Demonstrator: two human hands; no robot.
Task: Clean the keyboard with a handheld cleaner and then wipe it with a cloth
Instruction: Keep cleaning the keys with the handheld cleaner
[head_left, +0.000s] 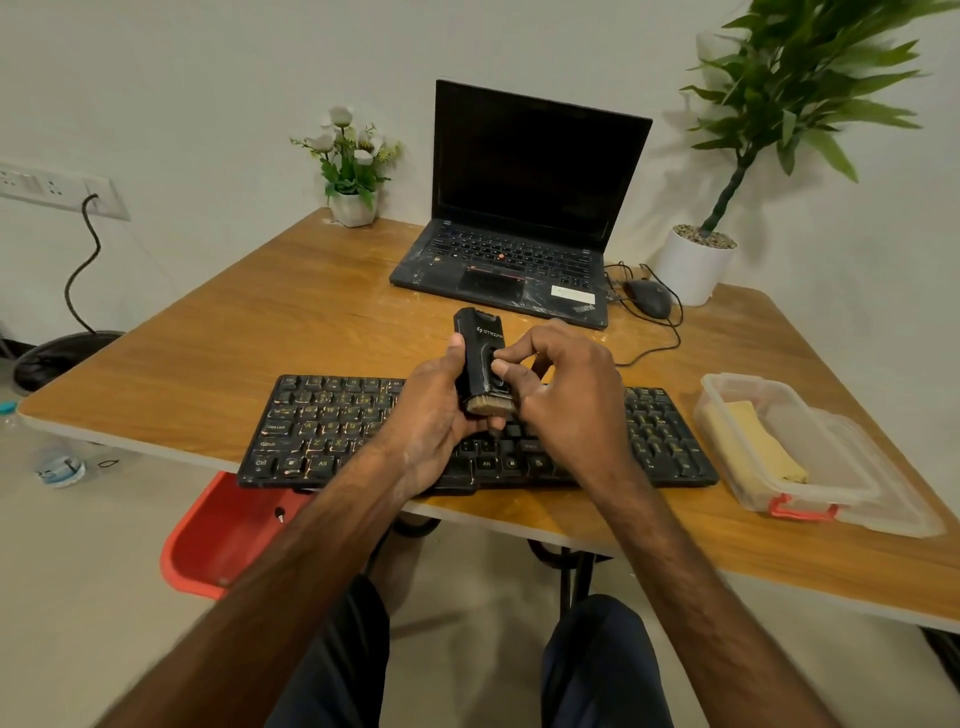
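A black keyboard (322, 431) lies along the near edge of the wooden table (291, 317). Above its middle, my left hand (434, 415) grips a black handheld cleaner (478, 353) held upright, its tan brush end pointing down just over the keys. My right hand (566, 384) is at the cleaner's right side, its thumb and curled fingers pinching the lower body near the brush. A yellow cloth (758, 441) lies folded in a clear plastic container (810, 499) to the right of the keyboard.
An open black laptop (524, 208) stands behind the keyboard, with a wired mouse (649, 299) to its right. A small flower pot (353, 202) and a tall potted plant (696, 265) sit at the back. A red chair seat (208, 540) shows under the table.
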